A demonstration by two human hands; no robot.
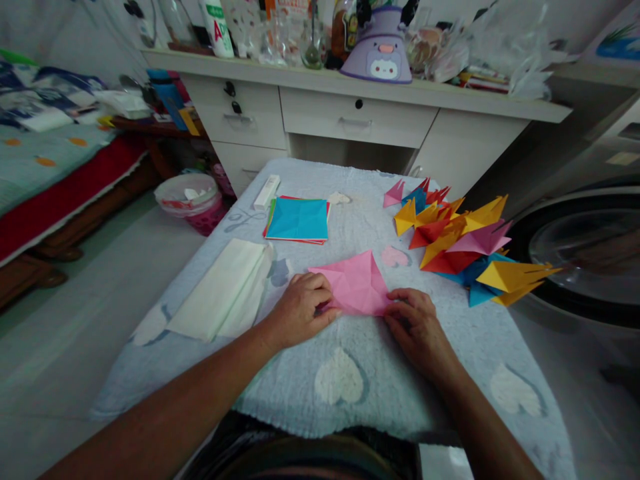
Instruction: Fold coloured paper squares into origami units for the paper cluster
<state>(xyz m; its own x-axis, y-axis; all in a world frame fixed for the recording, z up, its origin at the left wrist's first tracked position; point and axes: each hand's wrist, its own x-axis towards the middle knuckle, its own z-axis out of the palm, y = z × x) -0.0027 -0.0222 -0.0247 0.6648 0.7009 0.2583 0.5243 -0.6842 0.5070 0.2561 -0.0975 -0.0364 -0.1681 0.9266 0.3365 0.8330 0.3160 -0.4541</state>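
Note:
A pink sheet of origami paper (356,283), creased and partly folded, lies on the cloth-covered table between my two hands. My left hand (309,308) pinches its left edge, thumb below and fingers curled above. At the lower right corner, my right hand (413,323) grips the paper between thumb and fingers. Beyond it sits a stack of square coloured paper (297,219) with a blue sheet on top. To the right is a pile of folded paper cranes (450,233) in yellow, red, blue and pink.
A folded pale cloth or paper (223,290) lies left of my left hand. Near the stack is a small white box (267,192). Past the table stands a white desk (355,123) with drawers; a pink bin (193,200) is on the floor at left, a washing machine (590,247) at right.

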